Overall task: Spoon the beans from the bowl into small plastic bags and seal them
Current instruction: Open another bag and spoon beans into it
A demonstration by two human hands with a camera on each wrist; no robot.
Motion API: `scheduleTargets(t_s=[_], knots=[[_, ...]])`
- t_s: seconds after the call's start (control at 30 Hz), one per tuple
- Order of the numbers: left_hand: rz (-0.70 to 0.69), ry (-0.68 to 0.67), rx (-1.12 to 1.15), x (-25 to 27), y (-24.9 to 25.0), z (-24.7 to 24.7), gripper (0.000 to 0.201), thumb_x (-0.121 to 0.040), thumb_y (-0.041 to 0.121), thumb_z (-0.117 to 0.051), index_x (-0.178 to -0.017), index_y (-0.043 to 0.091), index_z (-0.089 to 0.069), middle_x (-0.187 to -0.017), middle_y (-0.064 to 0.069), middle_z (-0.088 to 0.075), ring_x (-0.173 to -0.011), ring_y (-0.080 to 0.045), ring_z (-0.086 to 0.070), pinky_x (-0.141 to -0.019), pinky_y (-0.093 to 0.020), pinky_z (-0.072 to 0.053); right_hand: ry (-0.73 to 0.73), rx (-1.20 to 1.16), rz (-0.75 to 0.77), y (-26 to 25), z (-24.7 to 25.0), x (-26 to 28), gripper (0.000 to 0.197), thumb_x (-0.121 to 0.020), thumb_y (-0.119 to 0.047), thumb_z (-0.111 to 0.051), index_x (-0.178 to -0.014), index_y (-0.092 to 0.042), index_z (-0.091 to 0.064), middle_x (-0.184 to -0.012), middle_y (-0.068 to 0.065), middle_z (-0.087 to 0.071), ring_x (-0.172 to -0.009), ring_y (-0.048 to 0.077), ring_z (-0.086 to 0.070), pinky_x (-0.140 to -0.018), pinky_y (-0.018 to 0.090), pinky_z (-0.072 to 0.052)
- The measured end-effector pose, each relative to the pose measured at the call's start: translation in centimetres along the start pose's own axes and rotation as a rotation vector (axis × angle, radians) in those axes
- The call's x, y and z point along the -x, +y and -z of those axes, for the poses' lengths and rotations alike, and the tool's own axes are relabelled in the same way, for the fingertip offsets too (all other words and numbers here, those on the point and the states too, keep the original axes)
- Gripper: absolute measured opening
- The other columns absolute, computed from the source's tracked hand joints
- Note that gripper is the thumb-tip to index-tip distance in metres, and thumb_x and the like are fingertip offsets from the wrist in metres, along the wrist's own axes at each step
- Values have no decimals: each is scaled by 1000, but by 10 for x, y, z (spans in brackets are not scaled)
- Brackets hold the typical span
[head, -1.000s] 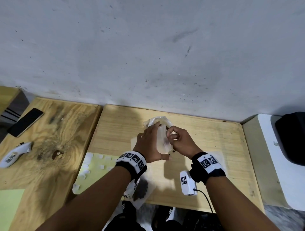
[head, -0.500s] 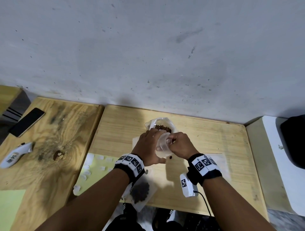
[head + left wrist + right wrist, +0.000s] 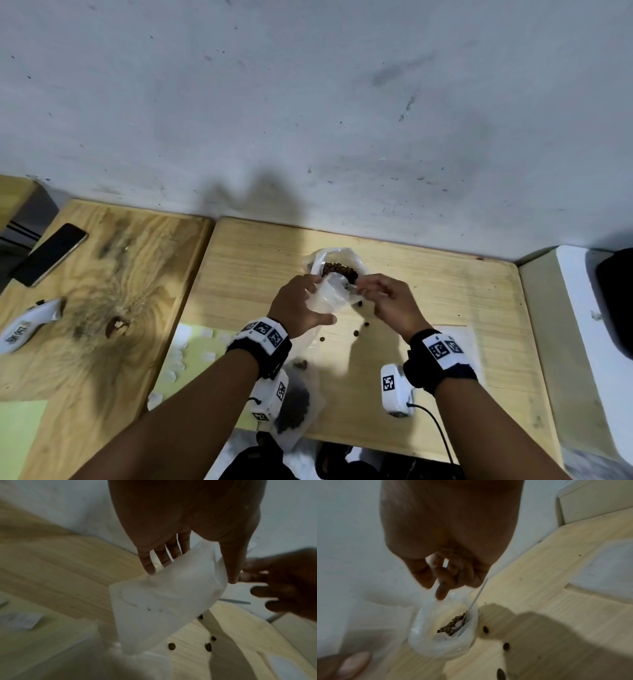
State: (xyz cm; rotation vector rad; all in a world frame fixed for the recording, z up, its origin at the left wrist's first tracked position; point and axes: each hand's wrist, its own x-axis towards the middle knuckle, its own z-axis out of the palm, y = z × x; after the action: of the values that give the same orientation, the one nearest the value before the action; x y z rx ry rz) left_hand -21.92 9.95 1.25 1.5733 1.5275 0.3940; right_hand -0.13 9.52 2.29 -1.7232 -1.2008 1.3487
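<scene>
At six o'clock I see a filled bag (image 3: 294, 404) on the table (image 3: 445, 291); loose beans (image 3: 356, 333) beyond; my left hand (image 3: 298, 305) pinches an empty plastic bag (image 3: 330, 294); my right hand (image 3: 390, 301), fingers curled, holds a spoon (image 3: 476, 596) dipped into the bowl (image 3: 337, 265) of beans at twelve.

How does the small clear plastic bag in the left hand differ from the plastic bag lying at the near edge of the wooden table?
The small clear plastic bag is gripped in the air by the left hand; the plastic bag at the near table edge lies flat, untouched. The held bag looks empty in the left wrist view; the lying bag shows a dark mass of beans. Both are small and translucent.
</scene>
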Motion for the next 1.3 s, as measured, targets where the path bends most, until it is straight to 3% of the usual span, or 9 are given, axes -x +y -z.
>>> scheduleTargets(t_s=[0.07, 0.13, 0.23, 0.3, 0.47, 0.7, 0.8, 0.97, 1.3], knots=[[82, 37, 62, -6, -5, 3, 77, -57, 37, -91, -123, 24, -53, -113, 5, -56, -95, -12, -55, -80, -23, -41, 276, 141, 19, 10, 10, -7, 16, -88, -8, -67, -92, -22, -73, -94, -4, -74, -86, 13, -66, -78, 28, -53], [130, 47, 99, -11, -7, 5, 78, -56, 37, -91, -123, 23, -53, -117, 4, -53, -98, -14, -55, -82, -26, -43, 379, 311, -76, 17, 20, -11, 19, -85, -26, -73, -104, -24, -68, -106, -3, -68, -100, 20, -64, -83, 32, -48], [163, -6, 142, -17, -7, 6, 86, -54, 35, -93, -128, 25, -50, -128, 4, -46, -101, -12, -53, -82, -26, -44, 190, 459, -270, 25, 29, -19, 55, -80, -52, -75, -123, -22, -61, -109, 1, -63, -107, 26, -64, -81, 31, -43], [159, -62, 154, -21, -4, 4, 87, -55, 34, -93, -129, 28, -48, -133, 6, -41, -104, -12, -51, -82, -25, -42, 71, 460, -317, 29, 29, -25, 53, -76, -61, -74, -113, -23, -66, -99, -3, -65, -100, 24, -66, -77, 30, -45], [191, -145, 108, -36, 1, -2, 96, -54, 40, -92, -135, 23, -45, -135, 7, -41, -117, -15, -48, -95, -29, -43, 78, 416, -217, 39, 25, -34, 21, -81, -33, -78, -70, -15, -72, -73, 7, -72, -74, 27, -66, -65, 33, -49], [209, -104, 105, -47, -1, -5, 93, -41, 57, -87, -122, 23, -58, -121, 8, -60, -110, -13, -58, -91, -31, -48, 305, 141, 79, 25, 11, -26, 28, -87, -12, -71, -69, -15, -50, -75, -9, -67, -57, 3, -53, -56, 21, -40], [71, 47, 91, -40, -2, -2, 85, -50, 41, -93, -122, 18, -55, -121, 6, -53, -105, -13, -56, -92, -31, -49, 421, 293, 169, 22, 12, -22, 24, -88, -17, -67, -73, -20, -48, -60, -4, -63, -40, 15, -44, -48, 30, -39], [-107, 140, 70, -31, -7, -5, 82, -45, 42, -93, -116, 20, -59, -122, 5, -50, -103, -13, -57, -90, -30, -51, 446, 414, 177, 18, 3, -22, 23, -88, -23, -64, -75, -19, -46, -58, -1, -62, -43, 22, -45, -52, 29, -41], [38, 73, 131, -28, -15, -15, 86, -51, 35, -94, -125, 16, -54, -125, 5, -47, -109, -17, -56, -96, -36, -49, 505, 110, 33, 26, -21, -12, 29, -90, -13, -65, -71, -12, -43, -54, -2, -44, -40, 6, -36, -46, 23, -37]])
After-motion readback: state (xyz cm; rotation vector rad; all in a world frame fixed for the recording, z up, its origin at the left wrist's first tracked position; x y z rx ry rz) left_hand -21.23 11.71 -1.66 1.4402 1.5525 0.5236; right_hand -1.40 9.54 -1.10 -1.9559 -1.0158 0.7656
